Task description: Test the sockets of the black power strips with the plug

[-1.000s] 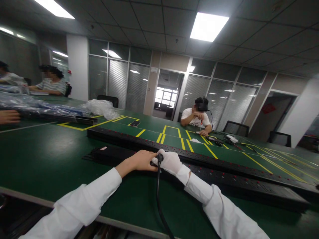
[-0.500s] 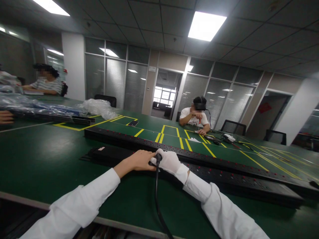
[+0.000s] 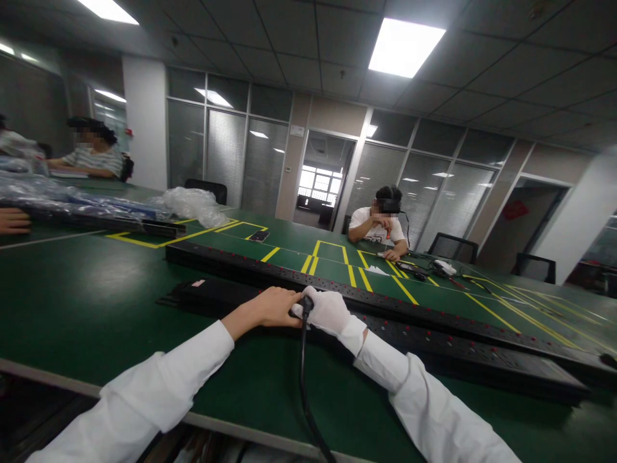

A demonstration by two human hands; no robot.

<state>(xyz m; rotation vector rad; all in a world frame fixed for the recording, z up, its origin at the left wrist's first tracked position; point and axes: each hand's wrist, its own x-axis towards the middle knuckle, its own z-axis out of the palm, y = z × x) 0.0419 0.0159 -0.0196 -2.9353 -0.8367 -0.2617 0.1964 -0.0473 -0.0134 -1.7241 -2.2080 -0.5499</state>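
black corded plug (image 3: 307, 305), mid-frame, is pinched in the white-gloved right hand (image 3: 331, 311), best kept square to the long black socket strip (image 3: 424, 341) under the half-curled bare left hand (image 3: 274, 307), its grip unclear.

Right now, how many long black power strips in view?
2 plainly: near strip at the left hand and right hand, far strip just beyond it. The plastic at left partly covers dark pieces; can't tell if they're strips.
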